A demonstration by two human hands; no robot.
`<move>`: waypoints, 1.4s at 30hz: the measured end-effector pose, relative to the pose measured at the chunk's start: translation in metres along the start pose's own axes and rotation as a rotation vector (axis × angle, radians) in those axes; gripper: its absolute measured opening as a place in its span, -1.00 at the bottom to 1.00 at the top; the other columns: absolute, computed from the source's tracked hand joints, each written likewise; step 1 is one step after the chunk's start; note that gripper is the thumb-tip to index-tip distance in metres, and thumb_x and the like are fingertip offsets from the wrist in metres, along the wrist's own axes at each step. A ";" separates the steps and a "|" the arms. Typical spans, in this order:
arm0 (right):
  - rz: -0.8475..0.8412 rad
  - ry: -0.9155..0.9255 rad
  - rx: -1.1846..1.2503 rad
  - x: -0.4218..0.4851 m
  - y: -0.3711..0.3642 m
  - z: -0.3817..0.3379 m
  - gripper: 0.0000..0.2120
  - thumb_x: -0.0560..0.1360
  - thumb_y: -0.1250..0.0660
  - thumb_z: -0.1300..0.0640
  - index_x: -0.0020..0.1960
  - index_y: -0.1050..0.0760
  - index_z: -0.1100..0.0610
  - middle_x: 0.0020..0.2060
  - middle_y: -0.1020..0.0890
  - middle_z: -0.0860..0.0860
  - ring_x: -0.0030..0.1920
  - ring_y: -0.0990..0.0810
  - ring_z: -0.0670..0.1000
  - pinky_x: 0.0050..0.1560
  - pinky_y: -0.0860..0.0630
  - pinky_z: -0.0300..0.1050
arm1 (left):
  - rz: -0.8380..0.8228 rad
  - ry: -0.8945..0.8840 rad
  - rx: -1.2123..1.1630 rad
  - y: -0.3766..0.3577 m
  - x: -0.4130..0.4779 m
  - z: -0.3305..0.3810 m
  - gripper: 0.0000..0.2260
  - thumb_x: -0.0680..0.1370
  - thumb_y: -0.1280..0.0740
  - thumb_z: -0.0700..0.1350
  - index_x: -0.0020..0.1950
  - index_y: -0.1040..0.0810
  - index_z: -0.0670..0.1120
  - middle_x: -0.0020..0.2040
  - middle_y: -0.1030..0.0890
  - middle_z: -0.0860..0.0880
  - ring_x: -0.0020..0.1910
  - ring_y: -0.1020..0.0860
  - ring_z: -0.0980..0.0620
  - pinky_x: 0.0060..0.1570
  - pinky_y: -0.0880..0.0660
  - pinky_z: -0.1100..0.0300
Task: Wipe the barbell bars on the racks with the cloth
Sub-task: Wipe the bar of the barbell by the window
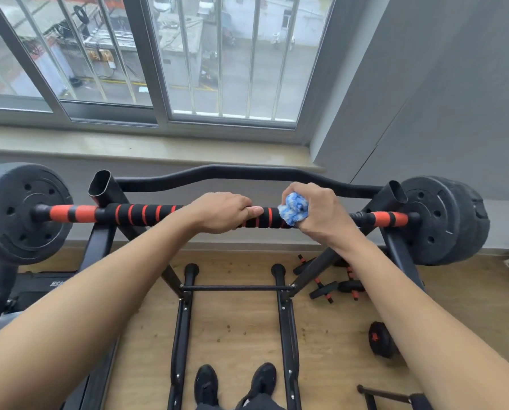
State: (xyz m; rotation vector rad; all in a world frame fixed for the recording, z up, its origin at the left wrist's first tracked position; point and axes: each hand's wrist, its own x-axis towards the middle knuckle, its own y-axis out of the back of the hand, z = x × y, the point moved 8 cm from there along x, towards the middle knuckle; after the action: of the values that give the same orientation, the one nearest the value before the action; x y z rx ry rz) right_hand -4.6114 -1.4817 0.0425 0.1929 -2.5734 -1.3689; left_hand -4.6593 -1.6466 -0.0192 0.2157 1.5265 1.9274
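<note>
On the rack (pixel 105 190), the striped barbell bar (pixel 140 215) runs nine to three o'clock, the left hand (pixel 222 213) gripping its middle, probably to steady it, while the right hand (pixel 318 210) clamps the blue cloth (pixel 291 210) around it for wiping.

Bar (pixel 140 215) free btwn rack uprights (pixel 106 190), approx 9 o'clock of left hand (pixel 222 213). Plates (pixel 25 214) block both ends at 3 and 9. Curved bar (pixel 247 174) runs close behind at 12, narrow gap only.
</note>
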 end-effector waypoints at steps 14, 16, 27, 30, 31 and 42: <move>0.092 -0.030 -0.001 0.002 0.001 0.004 -0.71 0.35 -0.50 0.27 0.00 -0.55 0.01 -0.17 -0.56 -0.05 -0.15 -0.53 -0.03 -0.22 -0.47 -0.16 | 0.516 -0.090 0.409 -0.015 -0.033 0.016 -0.56 0.70 -0.04 0.28 0.16 -0.46 -0.05 -0.02 -0.53 -0.02 -0.12 -0.52 -0.09 -0.10 -0.45 0.00; 0.082 -0.012 -0.027 -0.001 0.000 0.005 -0.71 0.35 -0.50 0.26 0.01 -0.55 0.02 -0.16 -0.56 -0.01 -0.15 -0.53 -0.01 -0.21 -0.46 -0.17 | 0.516 -0.128 0.382 -0.010 -0.027 0.016 -0.57 0.70 -0.01 0.28 0.12 -0.45 -0.03 -0.06 -0.56 0.00 -0.15 -0.53 -0.08 -0.14 -0.43 0.02; -0.014 0.042 -0.016 -0.010 -0.003 0.002 -0.74 0.37 -0.50 0.24 -0.02 -0.57 0.01 -0.23 -0.55 -0.01 -0.20 -0.52 -0.01 -0.23 -0.49 -0.07 | -0.145 0.115 -0.339 0.004 -0.003 -0.006 -0.68 0.68 -0.25 0.22 0.17 -0.45 -0.02 -0.02 -0.68 -0.02 -0.10 -0.64 -0.02 -0.06 -0.50 0.05; 0.075 0.021 0.047 -0.007 0.002 0.002 -0.73 0.37 -0.48 0.27 -0.02 -0.54 0.01 -0.19 -0.59 -0.04 -0.17 -0.55 -0.01 -0.19 -0.55 0.01 | 0.084 0.097 -0.106 0.005 -0.011 0.001 -0.66 0.67 -0.20 0.27 0.15 -0.42 0.01 0.04 -0.61 0.03 0.02 -0.58 -0.05 0.11 -0.41 -0.04; 0.106 0.009 0.062 -0.005 0.003 0.002 -0.73 0.36 -0.45 0.29 -0.03 -0.53 0.01 -0.19 -0.60 -0.05 -0.16 -0.56 -0.01 -0.19 -0.56 0.01 | 0.208 0.086 -0.012 0.003 -0.017 0.005 -0.64 0.66 -0.18 0.30 0.13 -0.42 0.01 0.05 -0.59 0.03 0.03 -0.56 -0.05 0.14 -0.38 -0.06; 0.095 0.040 -0.053 -0.010 -0.006 -0.007 -0.75 0.36 -0.47 0.28 -0.03 -0.52 0.06 -0.20 -0.57 -0.05 -0.12 -0.50 0.04 -0.18 -0.53 0.09 | 0.355 0.047 0.202 0.001 -0.011 0.009 -0.56 0.71 0.05 0.25 0.03 -0.46 -0.01 -0.14 -0.63 -0.03 -0.15 -0.59 -0.16 -0.19 -0.34 0.01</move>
State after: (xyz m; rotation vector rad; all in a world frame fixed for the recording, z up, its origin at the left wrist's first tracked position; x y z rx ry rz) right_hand -4.6001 -1.4883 0.0403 0.0873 -2.4769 -1.3831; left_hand -4.6464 -1.6461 -0.0123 0.5671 1.8126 2.0527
